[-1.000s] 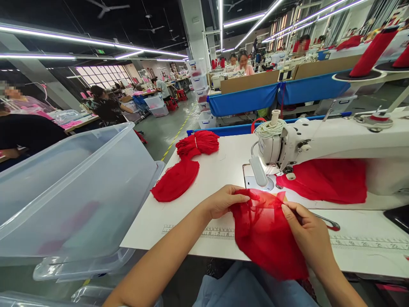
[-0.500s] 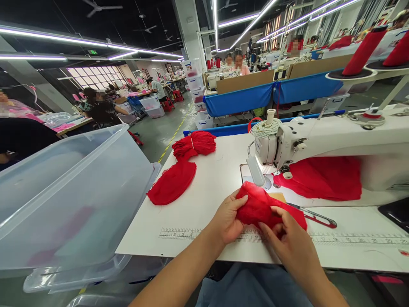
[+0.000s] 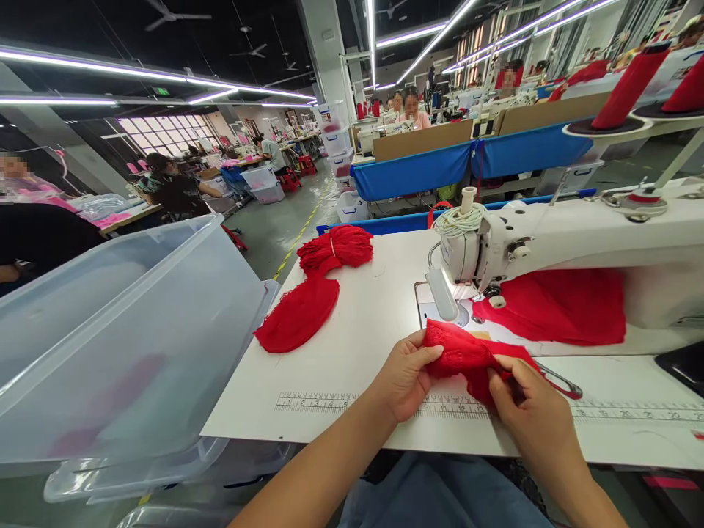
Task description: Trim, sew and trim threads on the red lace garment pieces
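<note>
Since a second earlier, the small red lace fabric piece (image 3: 467, 356) had come down from being held spread over the table edge and lay gathered on the white sewing table (image 3: 363, 315), stretched between the two hands just in front of the needle plate. The left hand (image 3: 405, 378) pinched its left end between thumb and closed fingers; the right hand (image 3: 528, 411) had its fingers shut on the right end. Metal thread snips with red handles (image 3: 561, 381) lay just behind the right hand, partly hidden by the fabric. The white industrial sewing machine (image 3: 550, 235) stood close behind, with a larger red cloth (image 3: 555, 306) under its arm. To the left lay a flat red lace cup piece (image 3: 300, 317) and a tied bundle of red pieces (image 3: 336, 248), well apart from the hands. A clear plastic bin (image 3: 126, 337) stood at the table's left edge.
</note>
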A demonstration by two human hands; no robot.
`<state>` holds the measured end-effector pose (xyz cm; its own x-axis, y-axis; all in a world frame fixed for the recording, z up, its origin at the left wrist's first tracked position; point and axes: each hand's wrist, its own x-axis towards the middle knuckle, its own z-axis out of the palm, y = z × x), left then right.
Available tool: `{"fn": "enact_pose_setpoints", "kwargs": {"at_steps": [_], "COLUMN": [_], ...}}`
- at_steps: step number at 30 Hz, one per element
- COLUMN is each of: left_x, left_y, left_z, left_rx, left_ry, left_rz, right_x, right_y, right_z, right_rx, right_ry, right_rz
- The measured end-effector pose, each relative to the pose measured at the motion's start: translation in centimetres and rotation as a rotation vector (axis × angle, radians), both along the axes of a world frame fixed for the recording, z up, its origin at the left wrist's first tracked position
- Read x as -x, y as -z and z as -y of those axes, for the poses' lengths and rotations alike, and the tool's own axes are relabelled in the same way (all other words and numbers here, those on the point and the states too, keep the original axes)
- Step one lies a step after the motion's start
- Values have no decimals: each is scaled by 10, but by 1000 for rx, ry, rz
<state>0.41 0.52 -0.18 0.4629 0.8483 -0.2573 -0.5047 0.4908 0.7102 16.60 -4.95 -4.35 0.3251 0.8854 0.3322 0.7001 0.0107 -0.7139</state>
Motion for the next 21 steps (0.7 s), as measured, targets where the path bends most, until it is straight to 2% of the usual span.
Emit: {"fn": "enact_pose_setpoints", "kwargs": {"at_steps": [7, 9, 14, 16, 21], "left_x": [-10, -11, -12, -12, -7], "left_y": [9, 10, 11, 11, 10], "left_z": [-6, -6, -4, -2, 0], "left_rx": [-18, -9, 13, 2, -26], "left_ry": [1, -3, 11, 22, 4], "left_rz": [-41, -57, -78, -78, -93], "right_x": [-7, -7, -3, -1, 5], "right_y": [8, 5, -4, -4, 2], "right_z": [8, 9, 6, 4, 3], "right_rx": [-40, -37, 10, 20, -27], "right_ry": [5, 8, -93, -69, -59], "right_rz": [36, -9, -196, -230, -174]}}
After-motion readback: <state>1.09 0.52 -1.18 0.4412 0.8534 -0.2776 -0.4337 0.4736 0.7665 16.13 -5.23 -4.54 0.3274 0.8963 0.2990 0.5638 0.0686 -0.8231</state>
